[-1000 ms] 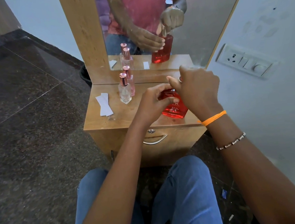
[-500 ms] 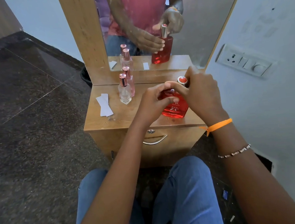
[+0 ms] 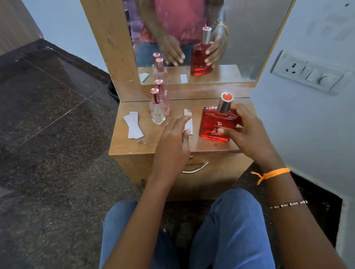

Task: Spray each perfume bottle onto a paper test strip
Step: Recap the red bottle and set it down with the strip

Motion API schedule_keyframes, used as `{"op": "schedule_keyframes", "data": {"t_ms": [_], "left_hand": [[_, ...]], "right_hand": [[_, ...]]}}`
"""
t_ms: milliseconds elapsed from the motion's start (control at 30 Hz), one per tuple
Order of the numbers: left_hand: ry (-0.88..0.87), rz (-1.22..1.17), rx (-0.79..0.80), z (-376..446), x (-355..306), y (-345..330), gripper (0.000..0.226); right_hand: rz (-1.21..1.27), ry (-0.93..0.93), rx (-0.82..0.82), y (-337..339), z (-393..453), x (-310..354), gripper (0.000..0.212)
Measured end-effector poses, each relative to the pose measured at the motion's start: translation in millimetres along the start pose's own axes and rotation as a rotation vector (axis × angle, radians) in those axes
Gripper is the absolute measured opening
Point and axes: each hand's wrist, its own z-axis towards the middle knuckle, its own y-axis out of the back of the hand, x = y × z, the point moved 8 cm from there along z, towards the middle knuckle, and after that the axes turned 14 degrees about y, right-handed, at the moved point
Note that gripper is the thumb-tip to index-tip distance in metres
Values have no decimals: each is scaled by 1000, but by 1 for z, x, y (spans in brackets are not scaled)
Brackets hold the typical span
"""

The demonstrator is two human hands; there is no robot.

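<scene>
At the near edge of the wooden dresser top (image 3: 129, 146), your left hand (image 3: 172, 139) hovers with fingers straight and holding nothing, its tips over a single paper test strip (image 3: 188, 119) whose long axis runs near to far. Just right, your right hand (image 3: 247, 133) grips the upright red perfume bottle (image 3: 215, 123). Farther left stand two capped clear bottles (image 3: 159, 107) beside spare strips (image 3: 133, 125).

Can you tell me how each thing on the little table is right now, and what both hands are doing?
red perfume bottle: upright on the table, cap on, held.
right hand: grips the red perfume bottle.
left hand: open, fingers straight, over the single test strip.
single test strip: lying flat, partly hidden.
clear bottle: upright, capped.
pink bottle: upright, capped, behind the clear one.
spare strips: flat, overlapping.
drawer: closed.
</scene>
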Motion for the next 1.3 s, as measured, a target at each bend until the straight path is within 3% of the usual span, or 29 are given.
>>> {"op": "schedule_keyframes", "data": {"t_ms": [200,633,1033,1233,1300], "left_hand": [[-27,246,43,-7,19,-22,35],[-2,217,70,-8,23,-27,35],[17,168,88,-7,24,-26,34],[78,-87,-51,-17,26,8,25],[147,-112,-154,-23,34,29,23]], "right_hand": [[-36,42,-96,6,13,9,45],[37,150,-35,-32,81,4,44],[179,74,-88,-35,70,-17,56],[112,-45,-419,-10,23,-18,23],[63,-1,-392,-25,10,-5,14]]}}
